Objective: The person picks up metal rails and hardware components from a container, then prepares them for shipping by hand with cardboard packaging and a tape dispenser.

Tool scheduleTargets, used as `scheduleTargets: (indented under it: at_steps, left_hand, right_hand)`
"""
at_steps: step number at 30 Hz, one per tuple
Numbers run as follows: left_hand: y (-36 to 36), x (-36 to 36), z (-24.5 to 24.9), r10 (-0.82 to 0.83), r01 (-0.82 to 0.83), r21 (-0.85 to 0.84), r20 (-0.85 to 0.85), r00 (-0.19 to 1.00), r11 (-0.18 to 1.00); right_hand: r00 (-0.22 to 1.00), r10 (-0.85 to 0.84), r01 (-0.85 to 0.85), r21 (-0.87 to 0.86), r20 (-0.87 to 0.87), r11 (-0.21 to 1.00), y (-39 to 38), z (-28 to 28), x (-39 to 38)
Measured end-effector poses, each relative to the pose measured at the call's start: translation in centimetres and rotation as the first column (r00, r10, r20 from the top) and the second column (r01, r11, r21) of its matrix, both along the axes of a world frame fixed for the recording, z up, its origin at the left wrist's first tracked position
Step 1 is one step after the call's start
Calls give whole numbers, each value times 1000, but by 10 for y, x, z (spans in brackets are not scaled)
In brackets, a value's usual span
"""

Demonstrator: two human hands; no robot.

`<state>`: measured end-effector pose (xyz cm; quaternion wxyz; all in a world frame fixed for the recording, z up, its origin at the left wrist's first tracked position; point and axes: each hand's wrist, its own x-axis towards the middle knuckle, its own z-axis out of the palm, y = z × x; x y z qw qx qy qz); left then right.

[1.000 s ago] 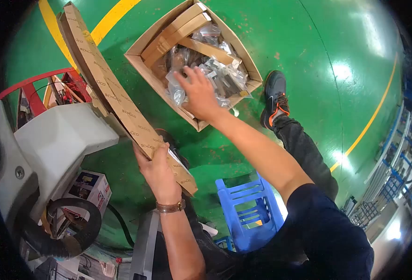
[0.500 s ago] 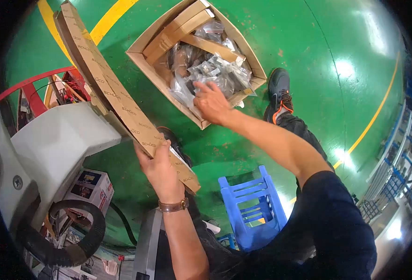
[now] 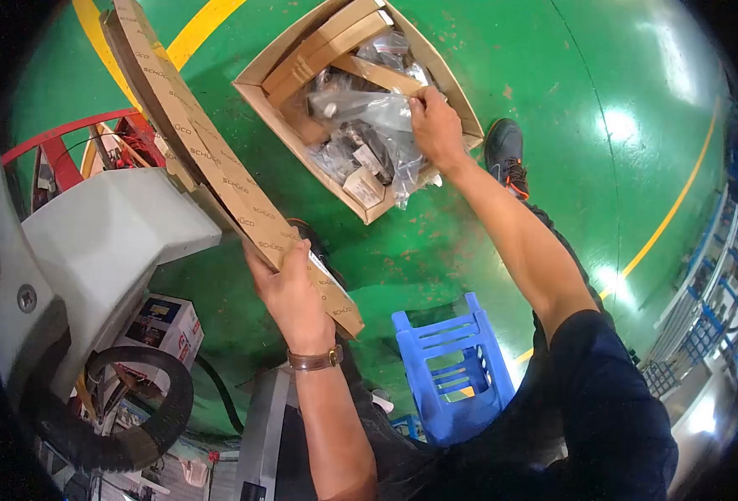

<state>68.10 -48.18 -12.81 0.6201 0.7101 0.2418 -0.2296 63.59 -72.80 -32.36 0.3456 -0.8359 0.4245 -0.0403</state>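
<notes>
My left hand point(image 3: 292, 296) is wrapped round the lower end of a long, narrow cardboard box point(image 3: 218, 167) printed with SCHÜCO, which slants up to the left. Over the big open carton point(image 3: 319, 185), my right hand point(image 3: 437, 129) has its fingers closed on a clear plastic bag point(image 3: 365, 108). The fingertips lie close to the end of a cardboard strip point(image 3: 377, 73) and partly hide the bag's edge. Under the bag, dark parts with a white label point(image 3: 369, 157) and a small cardboard piece point(image 3: 364, 188) show. More bagged items point(image 3: 385, 48) lie at the far end.
A blue plastic stool point(image 3: 452, 367) stands on the green floor, near my legs. To the left are a white machine part point(image 3: 118, 221), a black hose point(image 3: 181, 401), a printed box point(image 3: 164, 334) and a red frame point(image 3: 55, 159). My shoe point(image 3: 504, 150) is beside the carton.
My right hand has moved up and to the right, drawing the clear bag across the carton and uncovering dark parts and a small cardboard piece. My left hand keeps its hold on the long box.
</notes>
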Motion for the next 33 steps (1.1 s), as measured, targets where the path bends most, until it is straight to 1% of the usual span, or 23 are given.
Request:
scheduleTargets:
  at_steps: [1,4,5,7,10,13,16,19,22,23,24,25,26,27,28,31,32,33]
  left_hand:
    - [0,1,0,-3,3,5,0,1000,1000]
    - [-1,0,1,-8,8,14,-4,1000,1000]
    - [0,0,0,-8,8,13,-6,1000,1000]
    - [0,0,-1,-12,12,15,-1,1000,1000]
    - [-2,0,0,-23,23,14,4,1000,1000]
    - [-2,1,2,-27,27,1,-16,1000,1000]
    - [-2,0,0,-43,43,21,-24,999,999]
    - [-3,-1,0,-53,54,31,-7,999,998]
    - [-6,-1,1,-50,51,19,-8,999,999]
    - [-5,-2,-1,-55,55,19,-6,998,998]
    - [-6,-2,-2,-58,58,19,-5,998,998]
    - [-7,-2,-1,-55,55,12,-5,998,998]
    - [-9,-2,1,-52,52,4,-7,999,999]
    - [-11,-2,2,-50,50,-4,-9,999,999]
    - [-12,-3,2,-45,45,-8,-14,999,999]
    - [-12,-3,1,-54,54,-8,-24,998,999]
    - [-12,-4,-1,-69,69,-2,-24,997,998]
    - [-12,-5,-2,-81,82,4,-26,996,997]
  right_hand:
    - [1000,6,-6,7,19,1000,0,2,3]
    - [988,128,-132,51,83,990,10,5,7]
    - [969,171,-183,57,179,981,17,6,6]
    - [897,245,-284,54,368,957,35,13,8]
    - [722,497,-528,-80,482,845,60,2,-2]
    - [580,731,-774,-39,360,633,68,18,-30]
    - [544,823,-814,-135,164,565,75,7,-63]
    - [552,820,-829,207,153,519,64,13,-60]
    - [709,655,-698,130,262,704,55,24,-48]
    - [770,574,-602,17,278,798,48,28,-44]
    - [817,489,-486,-93,305,869,40,30,-40]
    - [850,402,-353,-197,342,915,32,33,-36]
    - [918,279,-216,-235,282,948,25,36,-32]
    - [963,144,-77,-281,227,957,17,37,-30]
    - [984,0,61,-334,179,941,10,37,-29]
    - [996,38,-57,-250,-77,967,3,9,-43]
    - [993,65,-91,-275,-100,957,12,1,-46]
    - [987,74,-104,-216,-142,971,22,1,-47]
